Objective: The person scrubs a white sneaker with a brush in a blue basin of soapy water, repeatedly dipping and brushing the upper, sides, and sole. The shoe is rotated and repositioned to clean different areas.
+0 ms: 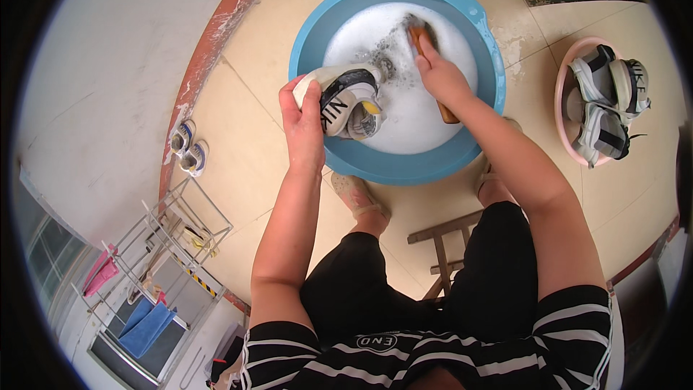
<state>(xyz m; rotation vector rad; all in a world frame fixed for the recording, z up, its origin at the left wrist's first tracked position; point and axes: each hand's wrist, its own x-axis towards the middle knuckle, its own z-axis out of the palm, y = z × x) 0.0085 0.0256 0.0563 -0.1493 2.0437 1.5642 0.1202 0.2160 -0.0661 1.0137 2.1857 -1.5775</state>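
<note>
A white Nike sneaker [346, 100] with a black band and grey lining is gripped by my left hand [304, 119] at one end, over the left part of a blue plastic basin [400, 170]. White suds [417, 130] cover the water in the basin. My right hand [441, 76] is closed round a brown-handled scrub brush [448, 114]; the far end of the brush is in the foam, its bristles blurred and partly hidden. Dark, dirty foam [387, 54] lies between brush and shoe, which are apart.
At the right, a pink basin [563, 124] holds several sneakers [631, 84]. Two small sneakers [189, 146] stand by the wall at left. A metal rack [162, 227] with a blue cloth [145, 327] is at lower left. A wooden stool [444, 244] shows between my legs.
</note>
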